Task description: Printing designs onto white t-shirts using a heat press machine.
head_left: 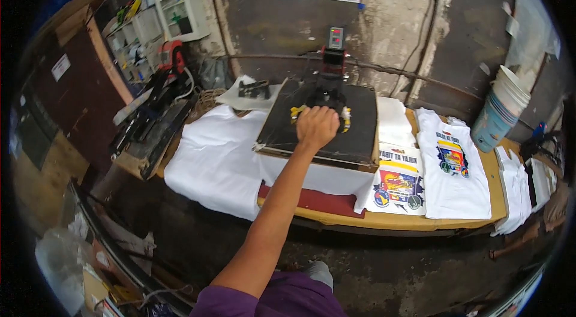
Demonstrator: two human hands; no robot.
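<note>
My left hand (318, 128) is closed over the handle (346, 120) of a heat press, whose ends look wrapped in yellow and white. Under it lies the press's wide black top plate (276, 128), which is down. White cloth (306, 174) hangs out from beneath the plate at the front. Behind the handle rises the press's control box (336, 38) with a lit display. Left of the press a plain white T-shirt (216, 152) is spread out. To its right lie a sheet with a mirrored colour print (399, 182) and a white T-shirt with a colour print (456, 164). My right hand is out of view.
A second press-like machine (159, 113) with a red part stands far left. Stacked buckets (501, 107) stand at the table's right end, near more white cloth (513, 191). Part of another person (555, 215) shows at the right edge. A dark rail (114, 245) runs along the lower left.
</note>
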